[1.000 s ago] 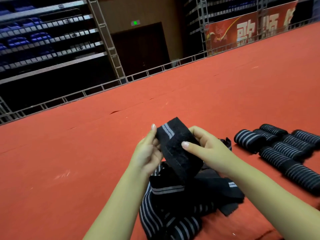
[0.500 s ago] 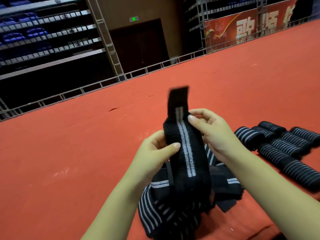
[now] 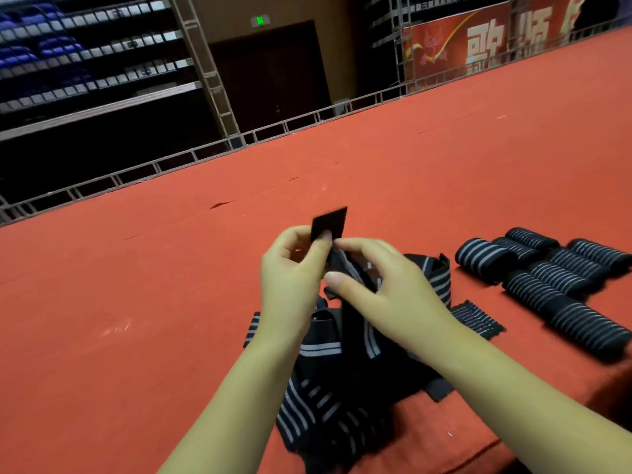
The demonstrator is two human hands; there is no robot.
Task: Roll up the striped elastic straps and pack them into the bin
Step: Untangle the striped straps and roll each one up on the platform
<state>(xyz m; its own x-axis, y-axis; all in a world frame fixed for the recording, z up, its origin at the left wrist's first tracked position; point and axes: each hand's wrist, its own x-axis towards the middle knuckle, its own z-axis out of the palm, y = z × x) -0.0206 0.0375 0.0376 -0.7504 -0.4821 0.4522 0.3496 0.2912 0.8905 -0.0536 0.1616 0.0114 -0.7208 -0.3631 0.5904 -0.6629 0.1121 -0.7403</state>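
Closest to the person is a messy pile of loose straps (image 3: 328, 398), black with pale stripes, lying on the red floor (image 3: 136, 336). One strap (image 3: 345, 268) comes up out of that pile and both hands have it. The left hand (image 3: 290, 278) pinches it near the top with thumb and curled fingers, and a plain black end tab (image 3: 329, 222) sticks up just above that pinch. The right hand (image 3: 386, 289) is beside it, fingers bent around the strap a little lower, thumb pointing at the left hand. This looks like the very start of a roll. To do it well, fold the tab down flat first, then turn it over and over while pulling a bit so the roll stays tight, and keep the edges lined up (a crooked start makes a lumpy roll). Let the long part slide up freely from the pile so it does not knot. Farther off on the right, rolled straps (image 3: 547, 275) lie side by side, touching. No bin shows anywhere. Beyond the floor runs a metal rail (image 3: 212, 152), with a red banner (image 3: 478, 46) far away.
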